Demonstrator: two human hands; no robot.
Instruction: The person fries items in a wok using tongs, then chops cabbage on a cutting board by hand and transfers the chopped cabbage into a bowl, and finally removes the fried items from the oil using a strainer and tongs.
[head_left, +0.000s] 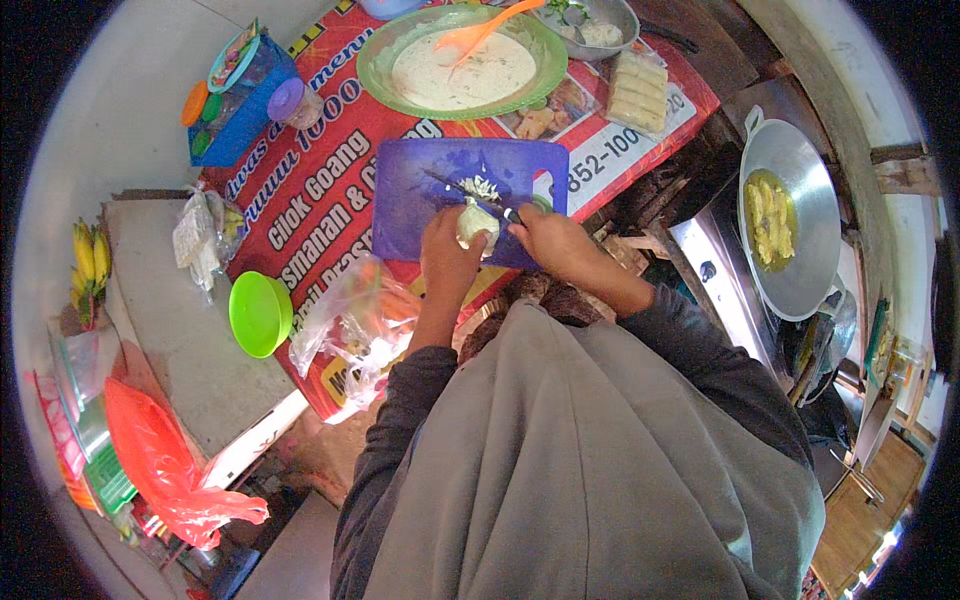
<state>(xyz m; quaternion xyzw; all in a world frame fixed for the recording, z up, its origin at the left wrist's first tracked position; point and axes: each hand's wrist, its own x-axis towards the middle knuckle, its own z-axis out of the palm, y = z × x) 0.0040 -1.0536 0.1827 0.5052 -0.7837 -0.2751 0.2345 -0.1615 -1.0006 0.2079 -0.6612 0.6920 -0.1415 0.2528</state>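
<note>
A blue plastic cutting board (405, 217) lies in front of me. My left hand (448, 244) grips a pale, rounded piece of vegetable (478, 223), possibly cabbage, at the board's near side. In my right hand (551, 236) is a kitchen knife (484, 201) with a dark handle, its blade slanting to the upper left just beyond the piece. Whether the blade touches the piece I cannot tell. Pale chopped shreds (480, 186) sit in a small heap beside the blade. Part of a green thing (541, 202) shows through the board's handle slot, behind my right hand.
Beyond the board stands a green basin (367, 82) of pale batter with an orange ladle (480, 37). A metal bowl (634, 34) and a bag of pale blocks (637, 94) are far right. A wok (814, 217) holds food in oil. Left are a lime-green bowl (259, 315) and plastic bag (360, 322).
</note>
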